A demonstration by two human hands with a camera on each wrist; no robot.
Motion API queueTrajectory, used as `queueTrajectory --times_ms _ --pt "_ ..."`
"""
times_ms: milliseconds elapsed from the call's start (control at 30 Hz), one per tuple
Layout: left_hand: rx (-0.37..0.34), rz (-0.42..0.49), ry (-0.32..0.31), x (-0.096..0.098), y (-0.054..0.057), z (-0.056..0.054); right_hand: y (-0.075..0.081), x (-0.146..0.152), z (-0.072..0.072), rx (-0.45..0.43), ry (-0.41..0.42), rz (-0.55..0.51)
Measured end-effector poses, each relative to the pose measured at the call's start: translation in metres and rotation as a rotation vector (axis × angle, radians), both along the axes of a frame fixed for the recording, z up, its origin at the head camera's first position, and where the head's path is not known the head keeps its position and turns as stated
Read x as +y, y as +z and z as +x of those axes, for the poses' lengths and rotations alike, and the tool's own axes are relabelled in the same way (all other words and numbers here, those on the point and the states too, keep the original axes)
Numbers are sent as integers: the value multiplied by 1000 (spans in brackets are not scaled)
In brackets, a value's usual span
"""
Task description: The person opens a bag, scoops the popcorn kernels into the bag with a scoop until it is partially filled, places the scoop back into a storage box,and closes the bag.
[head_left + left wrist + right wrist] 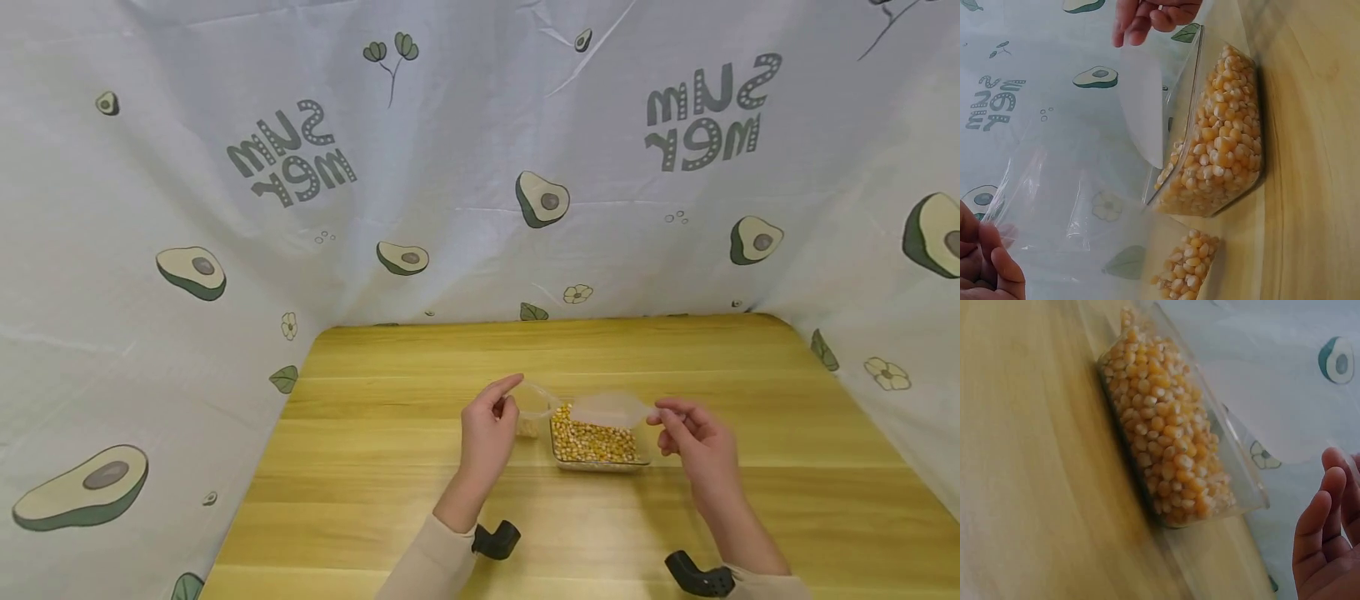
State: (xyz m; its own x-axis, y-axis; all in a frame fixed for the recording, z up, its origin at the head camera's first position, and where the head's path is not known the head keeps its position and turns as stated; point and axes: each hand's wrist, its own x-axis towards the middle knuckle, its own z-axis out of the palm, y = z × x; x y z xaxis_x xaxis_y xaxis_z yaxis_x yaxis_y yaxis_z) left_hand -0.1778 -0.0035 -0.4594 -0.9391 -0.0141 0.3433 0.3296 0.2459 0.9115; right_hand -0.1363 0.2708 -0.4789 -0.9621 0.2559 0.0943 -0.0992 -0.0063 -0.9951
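Observation:
My left hand (487, 425) pinches the upper edge of a clear plastic bag (1088, 225), whose mouth stands open. A small heap of corn kernels (1186, 265) lies in the bag's bottom, on the table. Just right of the bag is a clear glass container (600, 468) filled with yellow and pale corn kernels (596, 443). My right hand (697, 442) grips the narrow end of a pale, translucent plastic scoop (609, 408). The scoop's broad end points left, over the container's far side. Whether it carries any kernels cannot be seen.
The wooden table (390, 483) reaches back to a white cloth (465, 167) printed with avocados, which also hangs at both sides. Black curved mounts (497, 540) are worn at both wrists, near the light sleeves (431, 567).

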Motion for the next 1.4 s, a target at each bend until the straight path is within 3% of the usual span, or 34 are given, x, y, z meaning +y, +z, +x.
queueTrajectory --times_ms 100,233,567,833,1033,1267,1400 --pt "-60 43 10 -3 -5 2 -9 3 0 -49 5 46" --pt "-105 36 31 -10 -8 7 -16 6 2 -81 6 80" --pt "-9 -48 29 -19 -4 12 -21 12 5 -78 32 167" --pt "-44 -16 -22 -23 -7 11 -22 23 8 -72 -12 379" --pt "-46 -17 -20 -27 -10 8 -16 31 13 -51 1 458" --pt "-63 -57 -40 -30 -8 7 -6 38 17 -9 -40 725" --pt "-81 -68 -45 -31 -8 9 -2 39 17 39 -49 805"
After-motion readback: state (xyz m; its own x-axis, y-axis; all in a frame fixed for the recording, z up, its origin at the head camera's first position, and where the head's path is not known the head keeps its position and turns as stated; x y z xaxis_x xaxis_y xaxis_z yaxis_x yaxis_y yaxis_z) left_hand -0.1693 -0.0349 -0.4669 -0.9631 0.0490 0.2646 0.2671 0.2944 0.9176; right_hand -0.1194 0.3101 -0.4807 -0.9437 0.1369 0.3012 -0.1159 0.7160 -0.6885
